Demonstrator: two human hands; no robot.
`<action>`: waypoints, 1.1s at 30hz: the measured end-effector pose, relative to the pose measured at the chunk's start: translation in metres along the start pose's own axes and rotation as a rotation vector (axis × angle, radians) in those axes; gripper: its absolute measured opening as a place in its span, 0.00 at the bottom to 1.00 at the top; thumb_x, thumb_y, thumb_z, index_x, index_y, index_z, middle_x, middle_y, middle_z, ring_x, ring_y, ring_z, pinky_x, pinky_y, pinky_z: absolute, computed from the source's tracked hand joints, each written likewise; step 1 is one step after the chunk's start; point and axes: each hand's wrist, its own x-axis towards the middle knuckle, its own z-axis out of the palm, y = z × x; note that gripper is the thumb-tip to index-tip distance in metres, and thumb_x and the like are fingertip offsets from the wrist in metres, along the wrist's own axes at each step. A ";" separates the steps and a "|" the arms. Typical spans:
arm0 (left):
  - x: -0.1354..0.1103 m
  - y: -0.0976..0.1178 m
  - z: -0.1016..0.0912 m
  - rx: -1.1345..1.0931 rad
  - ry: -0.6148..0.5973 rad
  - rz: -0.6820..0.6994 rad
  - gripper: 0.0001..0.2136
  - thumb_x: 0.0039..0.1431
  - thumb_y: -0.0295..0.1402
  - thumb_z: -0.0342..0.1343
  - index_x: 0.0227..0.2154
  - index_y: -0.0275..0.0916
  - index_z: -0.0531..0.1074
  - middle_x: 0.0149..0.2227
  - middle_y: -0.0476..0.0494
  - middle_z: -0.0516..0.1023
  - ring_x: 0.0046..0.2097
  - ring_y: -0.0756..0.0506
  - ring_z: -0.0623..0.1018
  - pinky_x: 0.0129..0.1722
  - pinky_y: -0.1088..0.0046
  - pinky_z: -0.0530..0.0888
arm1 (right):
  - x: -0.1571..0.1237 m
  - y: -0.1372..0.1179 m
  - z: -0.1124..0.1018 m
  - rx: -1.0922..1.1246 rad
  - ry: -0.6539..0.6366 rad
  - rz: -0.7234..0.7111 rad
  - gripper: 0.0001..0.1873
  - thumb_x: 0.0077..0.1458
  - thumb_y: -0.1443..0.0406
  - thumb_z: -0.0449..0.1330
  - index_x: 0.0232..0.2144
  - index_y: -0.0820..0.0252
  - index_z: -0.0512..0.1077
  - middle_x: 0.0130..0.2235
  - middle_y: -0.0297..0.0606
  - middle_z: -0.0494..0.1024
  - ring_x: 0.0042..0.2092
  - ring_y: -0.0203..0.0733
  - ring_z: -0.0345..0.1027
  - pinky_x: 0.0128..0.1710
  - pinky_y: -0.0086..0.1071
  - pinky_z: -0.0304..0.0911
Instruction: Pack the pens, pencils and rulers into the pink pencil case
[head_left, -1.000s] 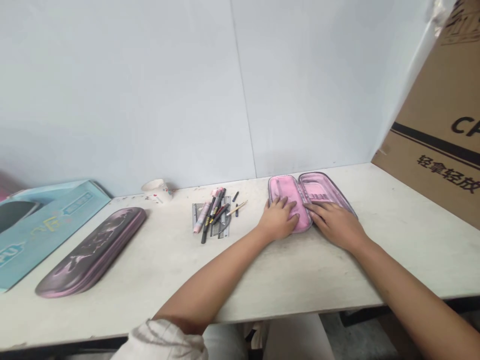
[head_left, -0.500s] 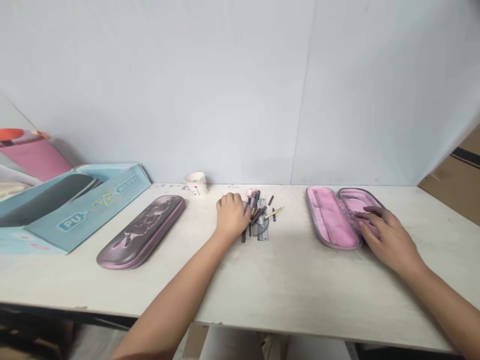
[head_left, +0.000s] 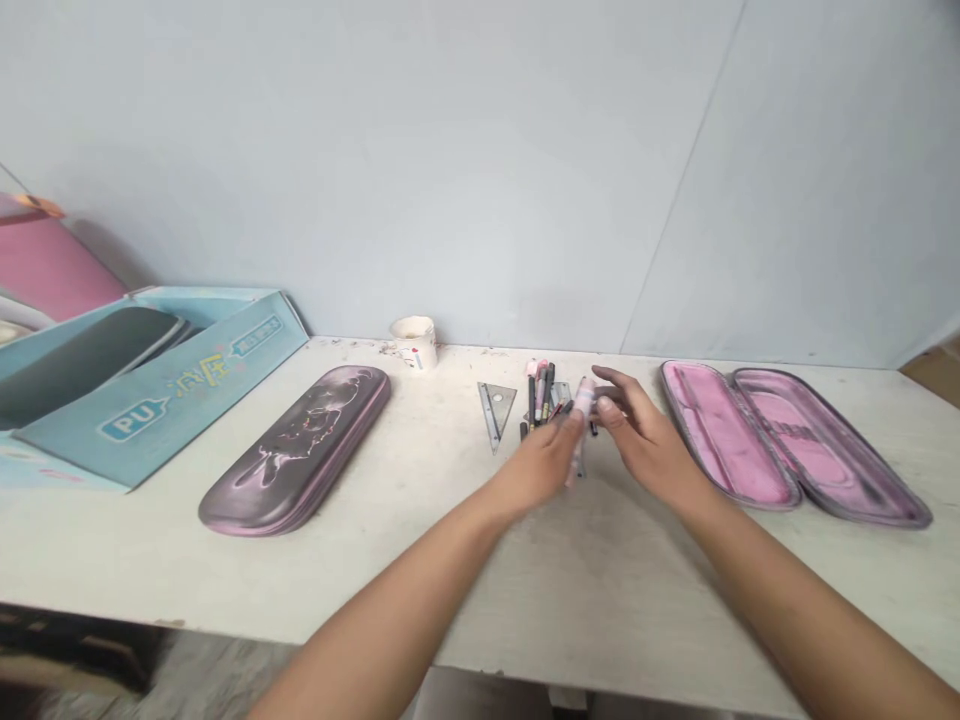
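My left hand [head_left: 549, 458] is closed around a pale pink pen [head_left: 585, 393], whose upper end sticks out above the fingers. Close by on the right, my right hand [head_left: 646, 432] has thumb and fingers apart; its fingertips are near the pen, and whether they touch it I cannot tell. Behind the left hand lies a pile of dark pens [head_left: 541, 392] with other small stationery, partly hidden. A clear set square [head_left: 496, 408] rests left of the pile. To the right, a pencil case [head_left: 694, 385] lies unzipped and spread flat, its pink lining showing.
A closed dark pencil case [head_left: 300, 450] with a rabbit outline lies to the left. Behind it a paper cup [head_left: 415, 342] stands near the wall. At far left, a light-blue box [head_left: 172, 400] holds another dark case [head_left: 90, 365].
My left hand has moved right from the pile and now holds the pink pen. The right hand has left the spread pencil case and come beside it. The set square is now uncovered.
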 end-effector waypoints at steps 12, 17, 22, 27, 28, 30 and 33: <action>-0.016 -0.008 0.033 -0.735 -0.441 -0.353 0.19 0.61 0.46 0.41 0.27 0.35 0.66 0.18 0.50 0.64 0.22 0.51 0.67 0.26 0.74 0.63 | -0.019 0.011 -0.001 0.591 -0.077 0.417 0.22 0.51 0.48 0.54 0.35 0.59 0.72 0.29 0.32 0.70 0.30 0.34 0.62 0.31 0.29 0.57; -0.019 -0.005 0.039 -0.775 -0.380 -0.380 0.21 0.63 0.45 0.37 0.27 0.34 0.66 0.17 0.49 0.64 0.21 0.51 0.66 0.24 0.75 0.61 | -0.019 0.009 0.004 0.712 -0.078 0.464 0.21 0.48 0.48 0.57 0.32 0.59 0.72 0.28 0.32 0.70 0.29 0.35 0.63 0.31 0.30 0.59; -0.020 -0.004 0.041 -0.747 -0.324 -0.388 0.22 0.61 0.48 0.39 0.26 0.35 0.66 0.16 0.50 0.62 0.21 0.51 0.66 0.24 0.75 0.62 | -0.019 0.011 0.004 0.718 -0.093 0.455 0.21 0.48 0.48 0.56 0.31 0.60 0.71 0.27 0.32 0.71 0.29 0.35 0.64 0.29 0.30 0.60; -0.017 -0.009 0.040 -0.542 -0.232 -0.345 0.20 0.56 0.51 0.48 0.25 0.36 0.63 0.21 0.48 0.67 0.24 0.50 0.69 0.26 0.73 0.66 | -0.020 0.009 -0.004 0.632 -0.062 0.342 0.17 0.50 0.52 0.58 0.36 0.57 0.69 0.34 0.34 0.74 0.28 0.34 0.65 0.25 0.29 0.62; -0.016 -0.012 0.040 -0.477 -0.196 -0.311 0.20 0.55 0.51 0.49 0.25 0.36 0.63 0.22 0.47 0.68 0.25 0.50 0.70 0.26 0.73 0.66 | -0.021 0.009 -0.005 0.620 -0.061 0.319 0.17 0.49 0.52 0.58 0.38 0.56 0.68 0.36 0.35 0.74 0.26 0.33 0.64 0.23 0.28 0.61; -0.015 -0.016 0.040 -0.366 -0.141 -0.235 0.20 0.54 0.52 0.49 0.26 0.35 0.64 0.23 0.46 0.69 0.24 0.50 0.71 0.23 0.74 0.66 | -0.022 0.008 -0.005 0.606 -0.099 0.306 0.17 0.50 0.53 0.57 0.40 0.54 0.67 0.40 0.36 0.75 0.21 0.29 0.61 0.18 0.27 0.58; -0.015 -0.018 0.040 -0.323 -0.143 -0.187 0.20 0.55 0.52 0.47 0.25 0.38 0.60 0.20 0.52 0.63 0.19 0.54 0.64 0.16 0.79 0.57 | -0.023 0.009 -0.001 0.576 -0.125 0.271 0.15 0.52 0.54 0.57 0.40 0.53 0.68 0.40 0.35 0.75 0.22 0.31 0.64 0.21 0.29 0.62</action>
